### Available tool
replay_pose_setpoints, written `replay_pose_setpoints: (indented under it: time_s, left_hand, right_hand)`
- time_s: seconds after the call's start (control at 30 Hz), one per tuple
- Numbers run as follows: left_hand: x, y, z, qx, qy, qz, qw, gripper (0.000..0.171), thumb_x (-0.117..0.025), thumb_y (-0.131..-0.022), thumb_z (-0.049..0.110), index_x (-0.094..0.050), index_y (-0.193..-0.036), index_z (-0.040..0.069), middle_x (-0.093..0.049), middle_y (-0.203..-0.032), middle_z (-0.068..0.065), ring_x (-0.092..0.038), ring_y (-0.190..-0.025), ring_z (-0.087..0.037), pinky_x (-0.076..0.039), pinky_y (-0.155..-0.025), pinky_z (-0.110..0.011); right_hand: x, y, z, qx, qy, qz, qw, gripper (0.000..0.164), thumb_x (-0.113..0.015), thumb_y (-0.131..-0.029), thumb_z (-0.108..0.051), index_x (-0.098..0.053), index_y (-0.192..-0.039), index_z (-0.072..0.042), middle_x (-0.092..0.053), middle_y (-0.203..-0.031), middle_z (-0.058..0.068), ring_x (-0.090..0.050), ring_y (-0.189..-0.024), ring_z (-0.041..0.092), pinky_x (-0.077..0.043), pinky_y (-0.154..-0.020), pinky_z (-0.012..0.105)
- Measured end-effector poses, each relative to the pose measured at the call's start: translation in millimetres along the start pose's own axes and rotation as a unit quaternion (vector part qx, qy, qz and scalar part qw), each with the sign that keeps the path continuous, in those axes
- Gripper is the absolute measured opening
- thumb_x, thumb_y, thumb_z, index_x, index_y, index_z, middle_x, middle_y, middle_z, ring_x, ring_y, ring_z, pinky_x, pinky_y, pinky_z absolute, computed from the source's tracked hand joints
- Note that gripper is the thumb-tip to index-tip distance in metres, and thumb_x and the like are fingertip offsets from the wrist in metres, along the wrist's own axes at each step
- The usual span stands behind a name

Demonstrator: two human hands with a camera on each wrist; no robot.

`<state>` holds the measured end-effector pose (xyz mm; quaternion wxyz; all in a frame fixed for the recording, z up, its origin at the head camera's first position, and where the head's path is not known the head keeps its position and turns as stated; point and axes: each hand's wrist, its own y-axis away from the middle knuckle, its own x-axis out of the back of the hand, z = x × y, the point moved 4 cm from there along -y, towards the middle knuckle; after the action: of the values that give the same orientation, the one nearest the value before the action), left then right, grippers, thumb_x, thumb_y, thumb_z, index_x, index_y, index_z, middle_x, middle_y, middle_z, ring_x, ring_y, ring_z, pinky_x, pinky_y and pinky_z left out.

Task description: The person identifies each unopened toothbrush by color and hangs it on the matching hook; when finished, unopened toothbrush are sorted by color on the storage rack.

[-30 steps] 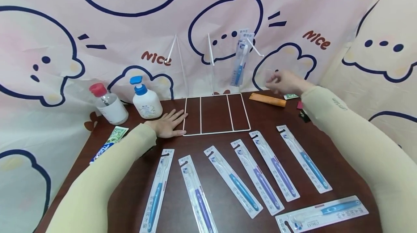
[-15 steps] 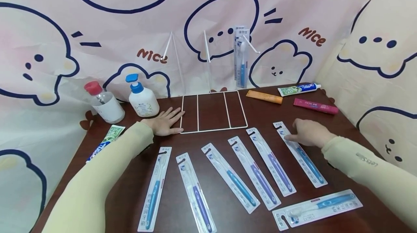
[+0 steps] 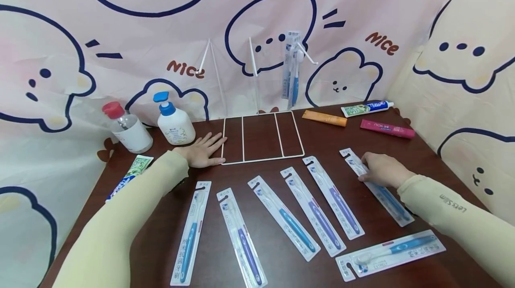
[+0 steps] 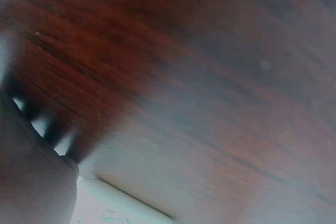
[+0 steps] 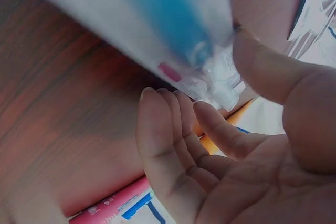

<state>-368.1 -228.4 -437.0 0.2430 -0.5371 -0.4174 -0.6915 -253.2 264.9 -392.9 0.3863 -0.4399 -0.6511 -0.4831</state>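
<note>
My right hand (image 3: 382,170) grips a packaged toothbrush (image 3: 393,203) with a blue handle at the right of the table. In the right wrist view the thumb and curled fingers are at opposite edges of the pack (image 5: 157,19), which slants above the wood. My left hand (image 3: 201,150) lies flat with fingers spread, fingertips at the left side of a white wire rack (image 3: 261,160). Toothbrush packs (image 3: 293,71) hang from the rack's right hook (image 3: 307,53); its other two hooks hold nothing. The left wrist view shows mostly the brown table (image 4: 210,103).
Several packaged toothbrushes lie in front, among them a blue one (image 3: 189,234), a purple one (image 3: 243,239) and a sideways one (image 3: 390,254). Toothpaste tubes (image 3: 367,108), pink (image 3: 387,129) and orange (image 3: 324,118), lie back right. Two pump bottles (image 3: 175,123) stand back left near another tube (image 3: 129,176).
My right hand has come down from near the rack's right side to the rightmost toothbrush pack and taken hold of it; the pack's lower end has shifted right. My left hand has stayed put.
</note>
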Motion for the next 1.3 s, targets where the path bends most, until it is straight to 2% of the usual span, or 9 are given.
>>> replay_pose_setpoints:
  time_s: [0.13, 0.4, 0.63, 0.73, 0.83, 0.93, 1.07, 1.17, 1.3]
  left_hand:
    - [0.1, -0.4, -0.9, 0.013, -0.003, -0.009, 0.9999, 0.087, -0.026, -0.081, 0.076, 0.003, -0.148, 0.028, 0.008, -0.154, -0.002, 0.008, -0.137, -0.032, -0.004, -0.107, -0.053]
    - [-1.8, -1.7, -2.5, 0.009, 0.002, -0.008, 0.9999, 0.088, -0.027, -0.081, 0.076, 0.003, -0.148, 0.027, 0.007, -0.154, -0.004, 0.009, -0.137, -0.034, -0.003, -0.106, -0.055]
    - [-2.9, -2.4, -4.4, 0.011, 0.007, -0.003, 0.9999, 0.086, -0.029, -0.082, 0.075, 0.002, -0.148, 0.029, 0.007, -0.154, 0.000, 0.009, -0.137, -0.032, -0.005, -0.106, -0.054]
    - [-2.8, -2.0, -3.6, 0.010, 0.006, -0.004, 0.9999, 0.086, -0.029, -0.082, 0.074, 0.002, -0.148, 0.029, 0.008, -0.153, 0.000, 0.009, -0.137, -0.032, -0.005, -0.106, -0.055]
    - [-2.5, -1.3, -2.7, 0.010, 0.002, -0.005, 0.9999, 0.086, -0.027, -0.082, 0.075, 0.003, -0.148, 0.028, 0.009, -0.153, 0.000, 0.010, -0.137, -0.032, -0.004, -0.106, -0.055]
    - [-0.7, 0.2, -1.2, 0.003, 0.003, 0.001, 1.0000, 0.087, -0.029, -0.083, 0.073, 0.002, -0.149, 0.024, 0.007, -0.154, -0.003, 0.008, -0.137, -0.035, -0.005, -0.105, -0.057]
    - [0.1, 0.9, -0.6, 0.000, 0.001, 0.005, 1.0000, 0.087, -0.028, -0.083, 0.073, 0.001, -0.149, 0.023, 0.006, -0.154, -0.005, 0.007, -0.137, -0.036, -0.005, -0.105, -0.057]
    - [-1.7, -0.4, -2.2, 0.004, -0.002, 0.003, 1.0000, 0.087, -0.026, -0.083, 0.075, 0.002, -0.148, 0.026, 0.007, -0.154, -0.001, 0.007, -0.137, -0.034, -0.005, -0.106, -0.056]
    - [-3.7, -1.7, -3.3, 0.006, 0.002, 0.002, 1.0000, 0.086, -0.028, -0.082, 0.075, 0.002, -0.148, 0.028, 0.007, -0.153, 0.001, 0.008, -0.137, -0.033, -0.005, -0.106, -0.055]
  right_hand:
    - [2.6, -1.9, 4.1, -0.019, -0.006, -0.012, 1.000, 0.066, -0.078, -0.072, -0.029, -0.048, -0.120, 0.006, -0.056, -0.106, 0.026, -0.053, -0.089, 0.035, -0.043, -0.077, 0.056]
    - [6.9, -7.3, 12.9, -0.034, -0.008, -0.031, 0.999, 0.071, -0.079, -0.070, -0.031, -0.046, -0.119, 0.006, -0.053, -0.106, 0.028, -0.051, -0.092, 0.039, -0.041, -0.078, 0.058]
    - [14.4, -9.9, 17.6, -0.022, 0.002, -0.046, 0.999, 0.062, -0.073, -0.076, -0.034, -0.052, -0.115, 0.009, -0.055, -0.101, 0.025, -0.052, -0.085, 0.034, -0.044, -0.075, 0.055]
    - [25.3, -7.6, 15.1, 0.000, -0.002, -0.014, 1.000, 0.051, -0.067, -0.083, -0.033, -0.054, -0.113, 0.006, -0.057, -0.096, 0.022, -0.053, -0.080, 0.030, -0.045, -0.069, 0.050]
    - [44.0, -2.9, 5.8, 0.024, -0.030, 0.046, 0.998, 0.041, -0.062, -0.088, -0.033, -0.054, -0.110, 0.000, -0.058, -0.094, 0.019, -0.054, -0.076, 0.027, -0.047, -0.063, 0.044]
    - [65.9, 3.1, -12.0, 0.047, -0.090, 0.108, 0.989, 0.039, -0.057, -0.090, -0.038, -0.052, -0.111, -0.006, -0.058, -0.099, 0.018, -0.058, -0.078, 0.028, -0.050, -0.060, 0.045]
    - [91.9, 9.4, -43.8, 0.083, -0.182, 0.163, 0.966, 0.049, -0.053, -0.089, -0.046, -0.049, -0.121, -0.009, -0.055, -0.114, 0.017, -0.059, -0.090, 0.032, -0.050, -0.067, 0.054]
    - [106.2, 9.9, -67.9, 0.117, -0.233, 0.185, 0.948, 0.054, -0.054, -0.088, -0.047, -0.047, -0.127, -0.010, -0.053, -0.121, 0.014, -0.057, -0.097, 0.032, -0.046, -0.075, 0.057]
    - [118.9, 5.5, -94.0, 0.146, -0.277, 0.189, 0.931, 0.053, -0.054, -0.088, -0.045, -0.047, -0.127, -0.010, -0.053, -0.121, 0.011, -0.056, -0.099, 0.029, -0.044, -0.081, 0.057]
